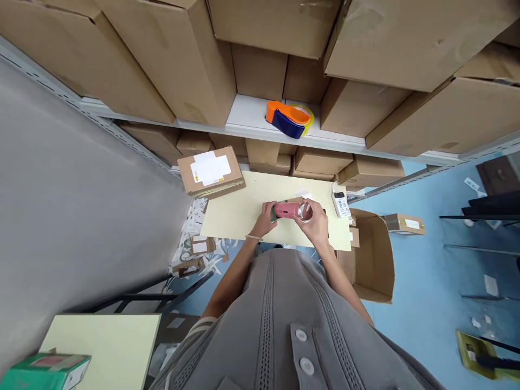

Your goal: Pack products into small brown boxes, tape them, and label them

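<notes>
Over the pale tabletop [231,208], a pink cylinder [286,209] lies sideways between my two hands. It has a small dark mark on its side and a shiny, see-through end on the right; its exact kind cannot be made out. My left hand [265,221] is closed around the left end, where a green part shows at the fingers. The fingers of my right hand [316,223] wrap the shiny end. Behind the cylinder, a bit of brown cardboard and a white slip are partly hidden. A white handheld device with keys [340,205] rests at the table's right edge.
A cardboard box with white labels [219,172] sits at the table's back left. Shelves of cartons rise behind, with an orange and blue tape dispenser [287,118] on one shelf. A large open carton [374,254] stands right; a green box [46,371] lies lower left.
</notes>
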Tool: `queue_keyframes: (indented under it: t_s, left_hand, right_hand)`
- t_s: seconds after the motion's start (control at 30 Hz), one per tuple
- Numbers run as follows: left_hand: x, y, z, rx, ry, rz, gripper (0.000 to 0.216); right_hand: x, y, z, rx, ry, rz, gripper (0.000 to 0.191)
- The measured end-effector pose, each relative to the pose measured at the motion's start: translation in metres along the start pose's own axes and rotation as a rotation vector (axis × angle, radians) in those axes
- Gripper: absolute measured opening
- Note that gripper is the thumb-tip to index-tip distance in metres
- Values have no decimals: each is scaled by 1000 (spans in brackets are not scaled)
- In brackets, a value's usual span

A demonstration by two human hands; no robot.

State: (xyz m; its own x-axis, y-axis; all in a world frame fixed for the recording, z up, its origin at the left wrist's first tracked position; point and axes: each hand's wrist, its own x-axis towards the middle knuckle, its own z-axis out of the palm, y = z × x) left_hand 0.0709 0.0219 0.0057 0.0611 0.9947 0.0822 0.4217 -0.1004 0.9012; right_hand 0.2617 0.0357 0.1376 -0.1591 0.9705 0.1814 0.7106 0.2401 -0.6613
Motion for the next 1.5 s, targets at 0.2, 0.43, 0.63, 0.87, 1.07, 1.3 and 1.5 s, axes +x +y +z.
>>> queue_keyframes:
  t_s: [0.2, 0.43, 0.63, 0.87, 1.07, 1.3, 1.5]
  left_hand:
    - [-3, -3, -3, -8, 9, -26, 75]
    - [-6, -3, 4, -24, 50, -97, 71]
    - [-10, -11, 2, -17, 107, -117, 70]
    - [-10, -13, 4, -12, 103, -67, 71]
    - [-9, -18, 5, -10, 119, -101, 75]
    - [-7, -20, 6, -5, 99, -108, 77]
    - [-9, -19, 6, -30, 122, -106, 75]
  right_hand:
    - [25, -22, 23, -171, -192, -69, 42]
    - [24, -3, 83, -327, -314, -8, 54]
    - [22, 14, 108, -348, -347, -138, 62]
    - [8, 23, 95, -330, -365, -257, 51]
    - [-13, 65, 66, 123, 31, 243, 37]
    - [-6, 103, 79, 672, -176, 887, 36]
    - [35, 60, 75, 1047, -363, 620, 57]
